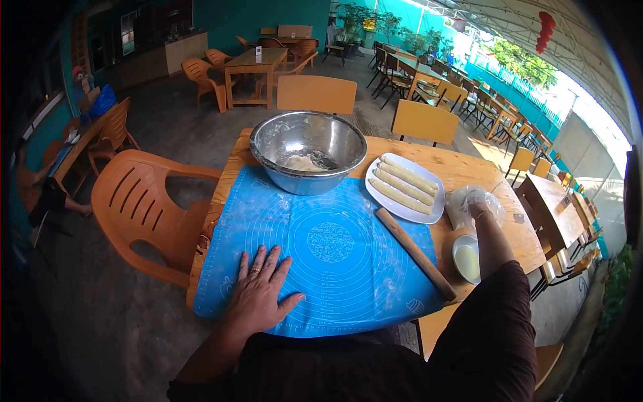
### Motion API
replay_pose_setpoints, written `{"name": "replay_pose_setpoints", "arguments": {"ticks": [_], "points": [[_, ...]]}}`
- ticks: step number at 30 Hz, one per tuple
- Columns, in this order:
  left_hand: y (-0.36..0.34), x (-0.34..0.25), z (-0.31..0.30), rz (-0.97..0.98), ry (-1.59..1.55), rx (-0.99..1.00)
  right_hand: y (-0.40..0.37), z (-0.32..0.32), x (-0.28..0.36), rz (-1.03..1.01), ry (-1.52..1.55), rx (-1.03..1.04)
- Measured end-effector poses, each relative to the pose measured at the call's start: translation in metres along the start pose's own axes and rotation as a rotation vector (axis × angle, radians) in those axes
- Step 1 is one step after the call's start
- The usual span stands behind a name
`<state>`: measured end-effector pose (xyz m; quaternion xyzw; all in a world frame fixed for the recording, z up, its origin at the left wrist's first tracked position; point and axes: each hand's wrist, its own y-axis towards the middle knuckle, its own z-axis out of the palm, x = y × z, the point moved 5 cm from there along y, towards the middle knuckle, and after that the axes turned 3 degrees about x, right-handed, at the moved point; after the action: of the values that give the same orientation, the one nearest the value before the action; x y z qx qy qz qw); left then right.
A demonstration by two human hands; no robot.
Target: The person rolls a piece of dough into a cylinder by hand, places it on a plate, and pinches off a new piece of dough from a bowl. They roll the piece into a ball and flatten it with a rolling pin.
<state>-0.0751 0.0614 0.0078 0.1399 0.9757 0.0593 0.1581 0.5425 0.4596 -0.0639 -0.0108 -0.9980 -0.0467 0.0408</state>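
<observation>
My left hand lies flat with fingers spread on the blue mat, which has white rings and a dusting of flour. My right hand reaches into a clear plastic bag at the table's right, its fingers hidden there. Just below the bag sits a small bowl with something pale yellow in it. A wooden rolling pin lies diagonally over the mat's right side. Several dough rolls rest on a white plate. Behind the mat, a steel bowl holds some dough.
An orange plastic chair stands against the table's left side. Yellow chair backs line its far edge. Other tables and chairs fill the room behind. A person sits at the far left.
</observation>
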Motion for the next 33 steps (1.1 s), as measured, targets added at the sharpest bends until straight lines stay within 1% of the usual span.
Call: {"name": "replay_pose_setpoints", "arguments": {"ticks": [2, 5, 7, 8, 10, 11, 12, 13, 14, 15, 20, 21, 22, 23, 24, 26, 27, 29, 31, 33], "points": [[-0.001, 0.001, 0.001, -0.011, -0.003, -0.007, 0.009, 0.01, -0.002, -0.023, 0.049, -0.048], [-0.001, 0.002, 0.001, -0.011, 0.0, -0.003, 0.016, 0.03, -0.024, -0.02, 0.051, -0.094], [-0.001, 0.002, 0.002, -0.005, 0.009, -0.007, 0.01, 0.036, -0.064, 0.253, -0.104, -0.408], [-0.001, 0.002, 0.002, 0.0, 0.0, 0.0, 0.017, 0.039, -0.082, 0.26, -0.113, -0.403], [-0.001, 0.001, 0.0, -0.004, 0.012, 0.0, 0.031, 0.053, -0.118, 0.283, -0.232, -0.033], [-0.001, 0.0, 0.001, 0.007, 0.0, 0.011, 0.004, 0.031, -0.102, 0.213, -0.232, 0.073], [-0.001, 0.001, 0.001, 0.0, 0.008, 0.009, -0.033, 0.001, -0.087, 0.093, -0.209, 0.117], [-0.001, 0.001, 0.001, -0.007, 0.016, 0.007, -0.067, -0.027, -0.059, 0.022, -0.174, 0.145], [-0.001, 0.002, 0.002, -0.014, 0.017, 0.022, -0.091, -0.049, -0.037, -0.012, -0.084, 0.174], [-0.001, 0.002, 0.003, -0.008, 0.008, 0.026, -0.097, -0.051, -0.035, -0.004, -0.091, 0.177], [-0.002, 0.003, 0.003, -0.024, 0.0, 0.031, -0.111, -0.048, -0.019, 0.38, 1.458, 0.261], [-0.002, 0.003, 0.003, -0.019, 0.0, 0.028, -0.118, -0.053, -0.001, 0.379, 1.459, 0.254], [-0.003, 0.004, 0.004, -0.021, 0.001, 0.028, -0.134, -0.067, 0.027, 0.481, 1.521, 0.122], [-0.003, 0.004, 0.004, -0.022, 0.001, 0.027, -0.147, -0.081, 0.041, 0.581, 1.576, -0.013], [-0.003, 0.004, 0.003, -0.017, 0.0, 0.023, -0.152, -0.088, 0.044, 0.579, 1.576, -0.02], [-0.003, 0.004, 0.002, -0.022, -0.008, 0.035, -0.164, -0.094, 0.048, 0.635, 1.747, 0.015], [-0.003, 0.003, 0.002, -0.014, -0.011, 0.039, -0.172, -0.1, 0.049, 0.642, 1.746, 0.007], [-0.003, 0.004, 0.001, -0.038, -0.012, 0.052, -0.19, -0.116, 0.06, 0.461, 1.834, 0.088], [-0.003, 0.002, 0.0, -0.029, -0.008, 0.056, -0.216, -0.134, 0.07, 0.483, 1.866, 0.046], [-0.004, 0.002, 0.001, -0.026, -0.002, 0.067, -0.235, -0.148, 0.067, 0.414, 1.955, -0.107]]}}
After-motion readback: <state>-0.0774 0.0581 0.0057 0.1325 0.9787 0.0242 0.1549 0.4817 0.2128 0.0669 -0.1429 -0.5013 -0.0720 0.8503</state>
